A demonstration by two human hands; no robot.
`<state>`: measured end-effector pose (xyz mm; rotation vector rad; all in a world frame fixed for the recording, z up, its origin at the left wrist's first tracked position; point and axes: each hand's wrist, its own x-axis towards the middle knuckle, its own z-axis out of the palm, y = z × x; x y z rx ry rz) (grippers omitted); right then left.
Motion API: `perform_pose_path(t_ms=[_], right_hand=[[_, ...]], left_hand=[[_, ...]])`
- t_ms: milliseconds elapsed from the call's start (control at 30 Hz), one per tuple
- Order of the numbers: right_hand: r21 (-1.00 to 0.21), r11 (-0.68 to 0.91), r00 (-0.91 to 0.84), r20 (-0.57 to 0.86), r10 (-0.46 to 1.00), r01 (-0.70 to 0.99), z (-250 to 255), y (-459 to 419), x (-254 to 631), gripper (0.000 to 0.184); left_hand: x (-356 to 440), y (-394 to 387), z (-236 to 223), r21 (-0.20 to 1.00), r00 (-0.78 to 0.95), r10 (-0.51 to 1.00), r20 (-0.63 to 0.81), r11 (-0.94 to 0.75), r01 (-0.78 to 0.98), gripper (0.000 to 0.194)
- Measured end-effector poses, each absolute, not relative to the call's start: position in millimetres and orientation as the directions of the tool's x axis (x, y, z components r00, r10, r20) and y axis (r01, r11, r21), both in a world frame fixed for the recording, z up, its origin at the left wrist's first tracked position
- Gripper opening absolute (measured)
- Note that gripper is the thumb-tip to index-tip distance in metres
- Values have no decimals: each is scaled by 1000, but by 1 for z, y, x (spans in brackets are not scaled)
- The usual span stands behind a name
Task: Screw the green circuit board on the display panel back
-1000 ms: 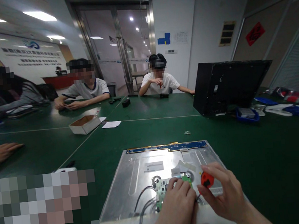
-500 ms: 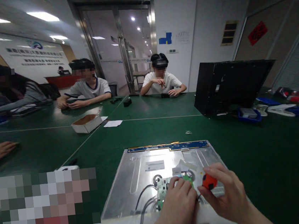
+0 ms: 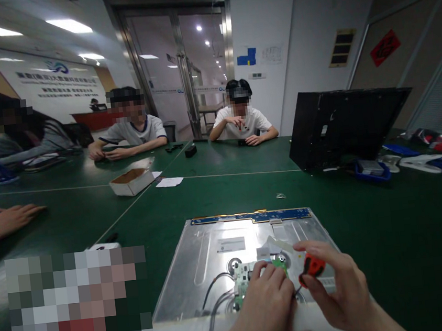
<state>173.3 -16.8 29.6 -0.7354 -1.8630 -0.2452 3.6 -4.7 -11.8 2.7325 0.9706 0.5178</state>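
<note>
A metal display panel [image 3: 209,245] lies on the table in front of me, with a thin blue circuit strip [image 3: 246,218] along its far edge. On its near half sits a green circuit board [image 3: 241,276], partly covered by my left hand [image 3: 268,292]. That hand's fingers are curled, and their tips are hidden against the board. My right hand [image 3: 342,284] pinches the red and black handle of a screwdriver [image 3: 314,267] between thumb and fingers. The screwdriver's thin shaft slants down toward my left hand; its tip is out of sight. Dark cables [image 3: 212,314] run from the board's left side.
A black monitor-like housing [image 3: 343,126] stands at the back right, beside a blue tray [image 3: 371,169]. At the left are an open white box [image 3: 131,181] and paper [image 3: 169,182]. Another person's hand [image 3: 10,224] rests at the left edge; several people sit around the green table [image 3: 224,191].
The screwdriver handle has turned slightly in my right fingers, which have shifted around it. My left hand stays in place on the board. The whole view has moved slightly.
</note>
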Motion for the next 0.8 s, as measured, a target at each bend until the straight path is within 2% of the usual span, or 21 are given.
perform_pose_path(t_ms=[167, 267, 500, 600, 800], right_hand=[[-299, 801, -140, 895, 425, 518, 24, -14, 170, 47], [-267, 816, -170, 900, 401, 513, 25, -15, 171, 44], [-129, 757, -267, 887, 377, 641, 33, -18, 173, 38], [-136, 759, -268, 884, 383, 636, 33, -18, 173, 38], [-215, 781, -145, 921, 363, 586, 29, -15, 170, 44]], left_hand=[[4, -4, -14, 291, 731, 638, 242, -767, 572, 16], [4, -4, -14, 281, 741, 629, 236, -774, 568, 15], [3, -5, -9, 273, 733, 631, 255, -774, 571, 13], [3, -5, -10, 271, 738, 624, 257, -780, 565, 13], [3, -5, -11, 277, 734, 635, 241, -770, 575, 16]])
